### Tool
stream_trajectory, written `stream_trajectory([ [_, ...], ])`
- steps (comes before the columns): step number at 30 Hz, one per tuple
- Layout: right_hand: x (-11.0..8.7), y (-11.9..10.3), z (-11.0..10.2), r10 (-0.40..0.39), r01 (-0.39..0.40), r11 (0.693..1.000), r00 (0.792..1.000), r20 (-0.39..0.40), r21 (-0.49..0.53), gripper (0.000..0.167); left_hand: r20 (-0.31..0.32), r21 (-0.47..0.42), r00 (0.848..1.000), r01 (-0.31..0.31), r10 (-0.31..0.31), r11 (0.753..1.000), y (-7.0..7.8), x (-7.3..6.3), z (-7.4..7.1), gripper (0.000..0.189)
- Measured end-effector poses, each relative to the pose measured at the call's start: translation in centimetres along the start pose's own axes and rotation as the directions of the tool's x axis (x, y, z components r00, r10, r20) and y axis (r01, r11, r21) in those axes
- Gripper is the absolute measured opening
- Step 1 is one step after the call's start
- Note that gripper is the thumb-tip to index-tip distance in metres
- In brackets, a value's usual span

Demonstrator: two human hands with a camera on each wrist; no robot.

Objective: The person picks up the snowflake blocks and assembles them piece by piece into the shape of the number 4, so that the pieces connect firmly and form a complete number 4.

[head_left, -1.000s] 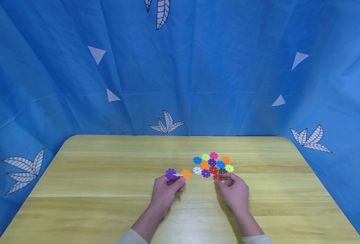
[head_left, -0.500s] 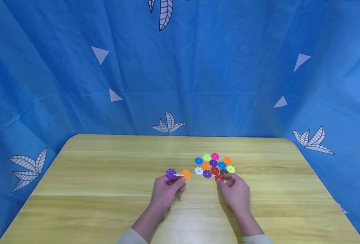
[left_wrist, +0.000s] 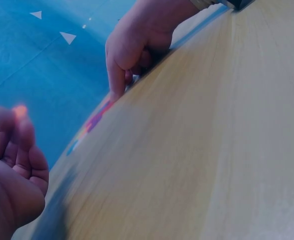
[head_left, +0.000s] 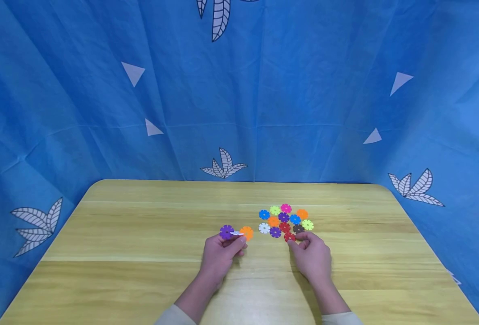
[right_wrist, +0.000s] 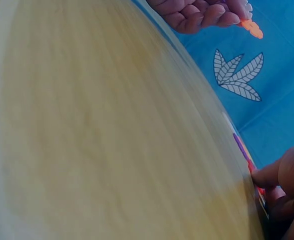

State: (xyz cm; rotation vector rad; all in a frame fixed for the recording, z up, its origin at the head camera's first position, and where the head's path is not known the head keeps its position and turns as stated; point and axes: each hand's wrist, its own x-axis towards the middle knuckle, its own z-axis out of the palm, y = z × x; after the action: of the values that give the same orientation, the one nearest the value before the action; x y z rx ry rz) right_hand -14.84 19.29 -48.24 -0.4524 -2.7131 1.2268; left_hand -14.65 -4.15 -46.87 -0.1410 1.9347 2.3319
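Note:
My left hand (head_left: 220,258) pinches a small chain of toothed plastic snowflake discs above the table. In it a purple disc (head_left: 226,232) and an orange disc (head_left: 246,232) are linked by a white disc (head_left: 236,233) seen nearly edge-on. The left wrist view shows only a bright orange bit (left_wrist: 20,111) at the fingertips. Down at the table, my right hand (head_left: 313,258) has thumb and forefinger around the edge of a red disc (head_left: 289,237), the nearest of a cluster. Another red disc (head_left: 284,227) and a black disc (head_left: 298,229) lie right beside it.
The cluster also has a white disc (head_left: 264,228), a purple disc (head_left: 275,232), a pink disc (head_left: 286,208) and several blue, orange and lime ones, all flat on the wooden table (head_left: 122,234). A blue patterned cloth (head_left: 304,90) hangs behind and at both sides.
The red disc under my right fingers has shifted very slightly left, and the discs beside it have nudged a little. My left hand keeps its hold on the chain. The head view has tilted slightly.

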Motion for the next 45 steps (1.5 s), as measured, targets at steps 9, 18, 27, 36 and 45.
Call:
stream_trajectory([
  [9,0.0,0.1,0.0,0.019,-0.020,1.000,1.000,0.014,0.009,0.024,-0.010,0.001,1.000,0.004,-0.004,1.000,0.1,-0.1,0.1,0.020],
  [18,-0.4,0.0,-0.2,0.017,-0.017,0.999,1.000,-0.004,0.039,0.021,-0.012,0.003,1.000,0.018,-0.018,1.000,0.3,-0.1,0.3,0.020],
  [27,-0.7,-0.1,-0.5,0.003,-0.003,0.997,1.000,0.001,0.072,0.022,-0.006,-0.006,1.000,0.016,-0.016,1.000,0.2,-0.1,0.3,0.020],
  [36,-0.9,-0.2,-0.6,0.026,-0.028,0.992,0.999,0.020,0.122,0.020,-0.006,0.000,1.000,0.018,-0.018,1.000,0.3,-0.2,0.3,0.020],
  [45,-1.0,-0.4,-0.7,0.030,-0.034,0.989,0.999,0.031,0.143,0.016,-0.007,0.006,1.000,0.018,-0.018,1.000,0.3,-0.2,0.1,0.020],
])
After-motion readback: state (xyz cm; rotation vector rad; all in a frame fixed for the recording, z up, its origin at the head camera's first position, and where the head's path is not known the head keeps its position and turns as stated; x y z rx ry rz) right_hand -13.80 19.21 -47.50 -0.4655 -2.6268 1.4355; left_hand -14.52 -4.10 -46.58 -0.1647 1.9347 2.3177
